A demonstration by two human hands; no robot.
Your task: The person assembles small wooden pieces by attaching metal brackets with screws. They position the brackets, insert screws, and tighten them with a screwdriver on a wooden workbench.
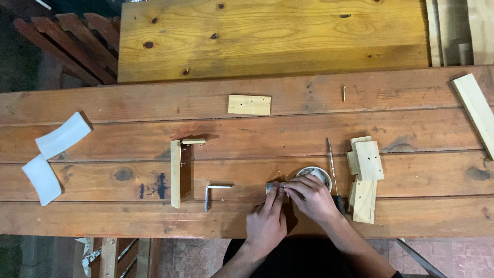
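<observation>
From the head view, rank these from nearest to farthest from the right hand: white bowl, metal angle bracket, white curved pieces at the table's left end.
From the right hand:
1. white bowl, touching its fingers
2. metal angle bracket, to the left past the left hand
3. white curved pieces, far left end

Surface: a workbench of long reddish-brown wooden planks [103,100] is seen from above.
Far side: a wide pale pine board [272,36] is laid along the far edge.
Left: two white curved plastic pieces [51,154] are placed near the left end.
Middle: a small pale rectangular wood block [249,104], a thin upright wooden strip [175,173] and a grey metal L-bracket [215,193] are set apart.
Right: a small white round cup [315,174], a slim screwdriver [332,167], stacked pale wood blocks [365,177], a loose nail [344,92] and a light wooden slat [476,110] are found.
</observation>
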